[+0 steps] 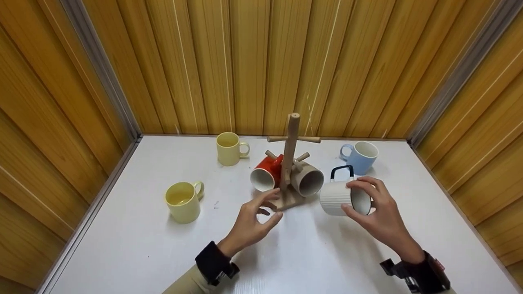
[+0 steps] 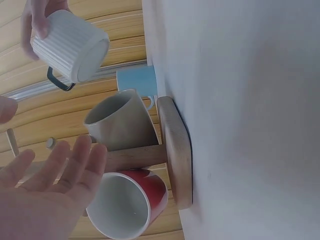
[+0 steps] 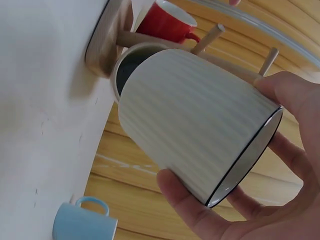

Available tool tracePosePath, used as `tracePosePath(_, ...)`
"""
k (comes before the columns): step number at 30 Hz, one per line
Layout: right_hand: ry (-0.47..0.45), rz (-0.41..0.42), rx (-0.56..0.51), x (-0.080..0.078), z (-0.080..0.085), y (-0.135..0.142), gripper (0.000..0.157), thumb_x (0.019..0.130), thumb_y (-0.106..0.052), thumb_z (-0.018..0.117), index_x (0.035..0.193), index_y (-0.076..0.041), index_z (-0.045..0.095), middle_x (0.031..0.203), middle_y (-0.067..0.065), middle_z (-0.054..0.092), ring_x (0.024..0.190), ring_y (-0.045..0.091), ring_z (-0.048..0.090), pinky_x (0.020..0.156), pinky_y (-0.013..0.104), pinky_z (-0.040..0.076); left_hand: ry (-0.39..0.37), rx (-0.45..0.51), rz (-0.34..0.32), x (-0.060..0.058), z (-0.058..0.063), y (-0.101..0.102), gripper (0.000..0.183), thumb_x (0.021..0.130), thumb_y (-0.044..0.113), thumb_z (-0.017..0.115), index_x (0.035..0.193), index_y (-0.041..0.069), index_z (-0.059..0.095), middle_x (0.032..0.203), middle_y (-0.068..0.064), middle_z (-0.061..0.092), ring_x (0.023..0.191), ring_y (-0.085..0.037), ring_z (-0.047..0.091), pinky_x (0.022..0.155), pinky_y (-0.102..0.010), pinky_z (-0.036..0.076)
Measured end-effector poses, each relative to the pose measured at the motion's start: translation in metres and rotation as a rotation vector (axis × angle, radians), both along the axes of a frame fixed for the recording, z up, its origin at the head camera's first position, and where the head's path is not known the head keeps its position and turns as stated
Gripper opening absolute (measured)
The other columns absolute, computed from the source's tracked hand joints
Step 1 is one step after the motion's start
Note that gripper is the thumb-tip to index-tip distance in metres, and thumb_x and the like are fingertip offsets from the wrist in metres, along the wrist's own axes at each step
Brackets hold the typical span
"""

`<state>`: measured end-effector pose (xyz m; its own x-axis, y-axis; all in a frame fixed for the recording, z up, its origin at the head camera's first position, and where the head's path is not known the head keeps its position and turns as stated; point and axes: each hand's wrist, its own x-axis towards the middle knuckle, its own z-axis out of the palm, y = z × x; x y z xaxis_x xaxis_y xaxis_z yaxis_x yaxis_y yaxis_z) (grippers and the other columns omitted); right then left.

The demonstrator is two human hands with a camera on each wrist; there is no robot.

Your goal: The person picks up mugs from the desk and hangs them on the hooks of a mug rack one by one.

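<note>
My right hand (image 1: pixel 380 208) grips a white ribbed mug (image 1: pixel 336 199) by its rim, thumb and fingers on either side. The mug lies on its side above the table, its mouth toward my palm and its black handle (image 1: pixel 342 167) upward. My left hand (image 1: pixel 255 222) holds nothing; its fingers are spread and bent in front of the wooden mug tree (image 1: pixel 291 143). On the tree's lower pegs hang a red mug (image 1: pixel 269 165) and a beige mug (image 1: pixel 306 178), mouths facing me. In the right wrist view the ribbed mug (image 3: pixel 195 120) partly covers the beige one.
A blue mug (image 1: pixel 361 157) stands at the back right, behind the ribbed mug. Two yellow mugs stand on the left, one yellow mug (image 1: pixel 228 149) farther back, the other yellow mug (image 1: pixel 184 204) nearer. Wood-patterned walls (image 1: pixel 245 65) enclose the white table (image 1: pixel 135 245).
</note>
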<state>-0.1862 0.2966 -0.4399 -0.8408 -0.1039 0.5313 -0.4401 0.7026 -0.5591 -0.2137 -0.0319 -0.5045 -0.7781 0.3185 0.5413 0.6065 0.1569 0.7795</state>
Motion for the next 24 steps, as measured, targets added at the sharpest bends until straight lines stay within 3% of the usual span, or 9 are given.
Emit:
tracePosePath(3,0.002,0.033,0.001,0.002,0.0,-0.008,0.055,0.074,-0.008,0.092,0.123,-0.023,0.071,0.135,0.005,0.054,0.116,0.022,0.055,0.08,0.022,0.056,-0.024,-0.014,-0.039,0.0,0.0,0.004,0.056,0.093,0.017,0.076,0.144,0.022,0.056,0.127,0.001,0.068,0.1,-0.02,0.07,0.08,-0.043,0.061)
tracePosePath(9,0.024,0.12,0.003,0.006,0.002,-0.024,0.054,0.076,-0.01,0.091,0.124,-0.023,0.07,0.138,0.009,0.054,0.115,0.025,0.057,0.075,0.032,0.061,-0.082,-0.016,-0.09,0.0,0.001,0.013,0.057,0.093,0.022,0.078,0.145,0.02,0.055,0.132,-0.001,0.065,0.104,-0.021,0.07,0.088,-0.039,0.06)
tracePosePath(17,0.031,0.235,0.019,0.011,0.003,-0.042,0.054,0.079,-0.016,0.09,0.127,-0.026,0.068,0.143,0.007,0.05,0.115,0.022,0.058,0.079,0.028,0.059,-0.155,0.026,-0.148,0.0,0.002,0.019,0.07,0.089,0.02,0.083,0.15,0.015,0.048,0.147,-0.01,0.056,0.113,-0.028,0.069,0.093,-0.039,0.058)
tracePosePath(24,0.088,0.333,0.003,0.01,0.001,-0.059,0.056,0.077,-0.013,0.091,0.126,-0.025,0.068,0.142,0.008,0.052,0.114,0.021,0.061,0.078,0.03,0.06,-0.255,0.086,-0.223,0.0,0.0,0.021,0.086,0.082,0.013,0.088,0.154,0.012,0.041,0.147,-0.009,0.054,0.112,-0.024,0.069,0.092,-0.033,0.058)
